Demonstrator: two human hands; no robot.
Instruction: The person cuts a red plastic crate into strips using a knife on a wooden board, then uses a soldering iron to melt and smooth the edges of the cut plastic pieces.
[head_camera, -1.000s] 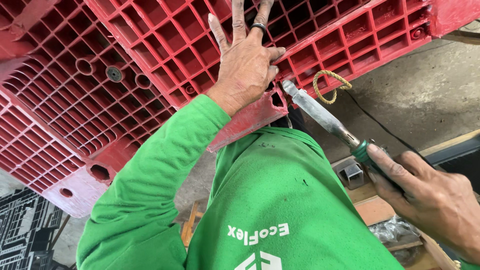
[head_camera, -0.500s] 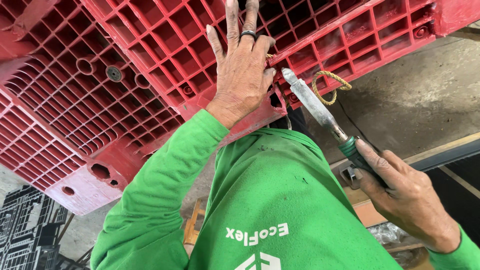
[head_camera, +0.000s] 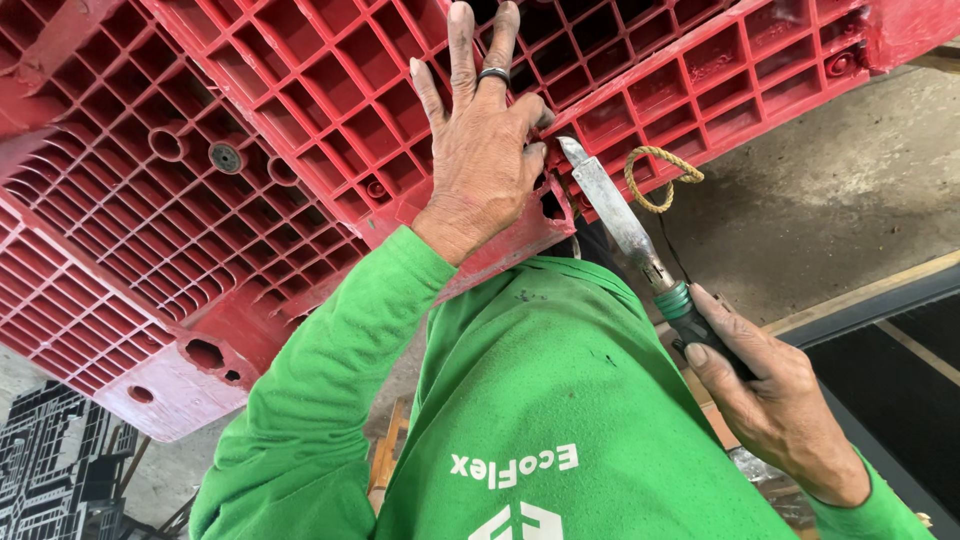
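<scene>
In the head view, the left hand (head_camera: 485, 150) lies flat and open on the underside of a red plastic pallet (head_camera: 250, 150), the fingers spread over the grid of ribs; one finger carries a dark ring. The palm presses near a broken edge of the pallet (head_camera: 520, 225), where the plastic is torn and a small dark gap shows. I judge that the hand is placed there to keep the pallet steady and to hold the cracked part in its position, because the pallet stands tilted against the body of the person and could shift.

The right hand (head_camera: 765, 395) is closed around the dark green handle of a long metal tool (head_camera: 625, 225). The metal shaft goes up and to the left, and its tip (head_camera: 570, 150) is just beside the thumb of the left hand, touching or almost touching the broken edge — I cannot tell which. The grip is far back on the handle, probably to keep the fingers away from the metal part.

A loop of yellowish cord (head_camera: 655, 180) hangs from the pallet edge close behind the shaft. Below is a grey concrete floor (head_camera: 850, 190), and in the lower left corner lies a black grid-like piece (head_camera: 50, 470). The green sleeves and shirt (head_camera: 560, 400) fill the lower part of the view.
</scene>
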